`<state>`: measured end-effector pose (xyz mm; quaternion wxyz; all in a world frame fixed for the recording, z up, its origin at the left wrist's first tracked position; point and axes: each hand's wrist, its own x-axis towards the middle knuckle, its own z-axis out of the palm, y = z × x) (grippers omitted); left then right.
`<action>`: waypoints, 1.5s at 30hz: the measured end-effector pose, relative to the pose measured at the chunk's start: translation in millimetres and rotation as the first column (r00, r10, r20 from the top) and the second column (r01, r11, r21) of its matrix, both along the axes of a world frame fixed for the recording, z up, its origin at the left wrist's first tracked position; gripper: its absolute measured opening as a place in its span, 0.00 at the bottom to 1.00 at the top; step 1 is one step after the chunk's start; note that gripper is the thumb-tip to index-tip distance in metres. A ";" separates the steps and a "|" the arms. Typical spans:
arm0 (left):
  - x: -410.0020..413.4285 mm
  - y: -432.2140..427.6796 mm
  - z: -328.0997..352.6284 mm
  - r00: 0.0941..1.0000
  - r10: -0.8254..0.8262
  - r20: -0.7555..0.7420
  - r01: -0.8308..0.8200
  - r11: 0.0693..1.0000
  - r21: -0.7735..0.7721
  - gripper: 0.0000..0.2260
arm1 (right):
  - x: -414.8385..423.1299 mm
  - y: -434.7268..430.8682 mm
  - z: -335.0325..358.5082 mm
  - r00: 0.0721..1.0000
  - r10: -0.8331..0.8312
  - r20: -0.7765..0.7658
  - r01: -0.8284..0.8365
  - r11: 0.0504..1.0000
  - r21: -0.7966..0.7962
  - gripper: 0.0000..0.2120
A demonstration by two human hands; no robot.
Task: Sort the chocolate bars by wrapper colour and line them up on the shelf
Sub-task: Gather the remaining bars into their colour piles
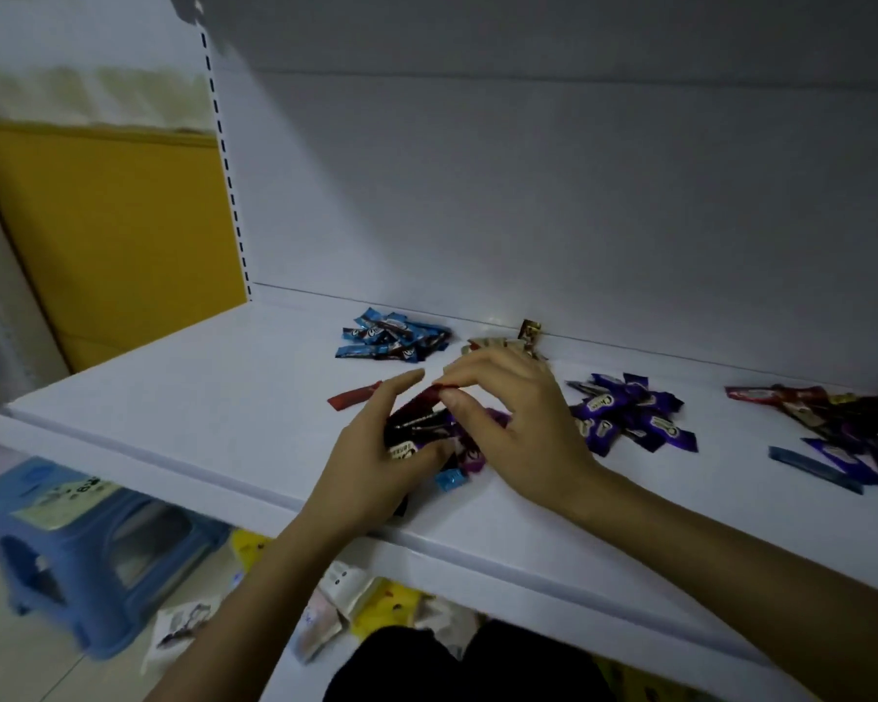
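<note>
Slim red foil-wrapped chocolate bar (424, 397) sits on top of a mixed bundle of dark, red and purple wrapped bars (422, 430), mid-shelf towards the front edge. Right hand (518, 428) pinches one end of it between thumb and forefinger, other fingers loosely arched. Left hand (371, 453) cups the bundle, thumb across it and fingers round the far side.

Handling guess: bars are light and short with a stiffish core. The film wrapper looks slick and crinkly, with flat crimped ends. Take them by a crimped end or across the narrow sides. A loose stack will probably slide apart, so go one at a time.

Small light-blue bar (449, 481) lies just below the bundle. Lone red bar (353, 396) lies flat to the left of the hands. Sorted heaps, none lined up yet:
- blue pile (394, 339) at the back
- pale gold pile (503, 343) behind the right hand
- purple pile (624, 418) to the right

Unsorted mixed heap (842, 433) is far right. White smooth metal shelf (173, 428), matte back panel. Blue plastic stool (87, 539) and scattered snack packets (335, 600) are on the floor below.
</note>
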<state>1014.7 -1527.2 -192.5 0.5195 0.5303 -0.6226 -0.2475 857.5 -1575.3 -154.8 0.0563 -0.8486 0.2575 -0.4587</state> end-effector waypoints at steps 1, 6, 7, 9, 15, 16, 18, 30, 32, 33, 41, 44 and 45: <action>0.0 -0.8 -0.9 0.999 0.025 -0.026 -0.026 1.000 -0.015 0.22 | 3.7 -6.9 5.2 0.997 0.057 0.045 -0.060 0.996 0.068 0.06; 7.5 -11.9 4.8 0.930 0.209 -0.303 -0.223 0.975 -0.009 0.09 | 29.4 -49.6 20.1 0.965 0.065 0.254 -0.156 0.921 0.356 0.07; 12.8 -15.9 8.1 0.905 0.248 -0.345 -0.266 0.964 -0.005 0.08 | 37.0 -59.1 20.6 0.971 0.043 0.233 -0.127 0.925 0.357 0.06; 23.9 -23.5 15.4 0.887 0.299 -0.352 -0.322 0.947 -0.008 0.07 | 50.1 -72.9 19.5 0.997 0.017 0.078 -0.040 0.953 0.299 0.06; 38.0 -42.8 24.6 0.871 0.285 -0.399 -0.304 0.953 0.018 0.10 | 66.4 -81.6 9.3 0.978 0.188 -0.088 -0.129 0.883 0.451 0.14; 33.4 -45.3 23.0 0.872 0.271 -0.407 -0.289 0.957 0.019 0.10 | 63.3 -79.0 7.4 0.973 0.228 0.035 -0.214 0.836 0.505 0.13; 23.7 -50.8 20.7 0.857 0.235 -0.458 -0.263 0.965 0.003 0.08 | 55.7 -75.2 5.8 0.951 0.271 0.148 -0.307 0.776 0.552 0.12; -0.4 -116.8 40.6 0.841 0.187 -0.507 -0.206 0.978 0.018 0.10 | 22.7 -103.0 38.6 0.974 0.132 0.186 -0.228 0.584 0.779 0.09; -3.0 -122.7 40.2 0.844 0.137 -0.519 -0.169 0.986 -0.015 0.09 | 19.1 -106.1 40.0 0.972 0.138 0.191 -0.235 0.546 0.804 0.10; -2.9 -124.6 39.2 0.848 0.119 -0.517 -0.158 0.987 -0.033 0.09 | 17.6 -107.8 41.5 0.971 0.146 0.191 -0.240 0.541 0.806 0.11; 16.8 -124.4 26.1 0.731 0.206 -0.650 -0.238 0.970 0.040 0.11 | 8.3 -128.1 37.7 0.983 0.026 0.183 -0.160 0.617 0.771 0.05; 23.9 -123.5 25.0 0.639 0.250 -0.727 -0.233 0.964 0.127 0.14 | 14.2 -135.1 29.6 0.985 -0.041 0.169 -0.104 0.638 0.763 0.03; 24.9 -123.7 25.1 0.628 0.266 -0.731 -0.229 0.961 0.153 0.15 | 18.6 -138.3 28.3 0.987 -0.055 0.151 -0.079 0.653 0.753 0.04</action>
